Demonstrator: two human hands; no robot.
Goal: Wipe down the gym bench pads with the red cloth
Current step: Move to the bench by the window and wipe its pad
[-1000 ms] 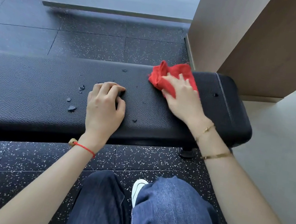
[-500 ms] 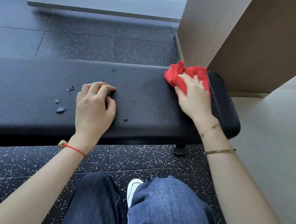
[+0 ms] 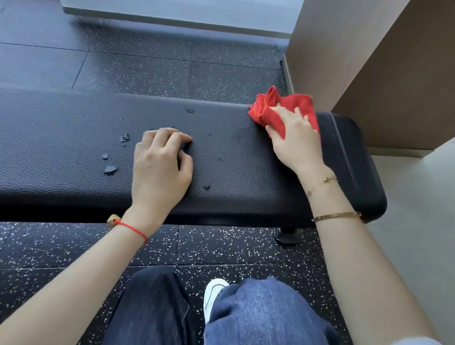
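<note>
A person kneels on a speckled black floor (image 3: pixel 237 251) before a long black padded bench (image 3: pixel 47 137). The right hand (image 3: pixel 293 141) presses a bunched red cloth (image 3: pixel 284 106) onto the pad near its right end, close to the far edge, fingers spread flat over the fabric with the thumb tucked along its near side. The left hand (image 3: pixel 160 164) rests on the middle of the pad, fingers curled under, holding nothing. Small chips and drops (image 3: pixel 110 169) lie just left of that hand. Two thin gold bracelets (image 3: pixel 335 215) circle the right wrist; a red string (image 3: pixel 131 228) circles the left.
</note>
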